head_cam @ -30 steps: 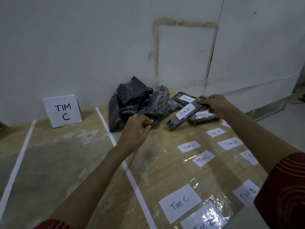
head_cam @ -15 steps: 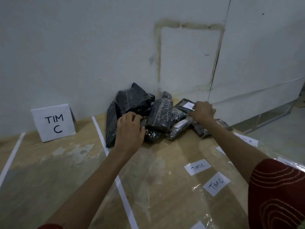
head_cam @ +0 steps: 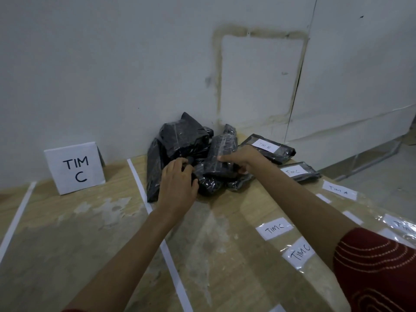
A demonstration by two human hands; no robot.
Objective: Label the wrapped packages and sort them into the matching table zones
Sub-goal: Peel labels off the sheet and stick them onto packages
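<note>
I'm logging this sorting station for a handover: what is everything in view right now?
Unlabelled black plastic-wrapped packages: several, black, heaped against the wall.
Labelled black wrapped packages: two, black, right of heap; TIM B package, TIM C package.
Folded white paper sign TIM C: one, white, left zone.
Loose white paper labels: at least four, white, under clear film, right.
White tape lines: two, white, across table.
Wooden table: one, tan.
Red patterned sleeve: one, right arm.
Left hand: on heap's front, grip unclear.
Right hand: grips one upright package in the heap.
</note>
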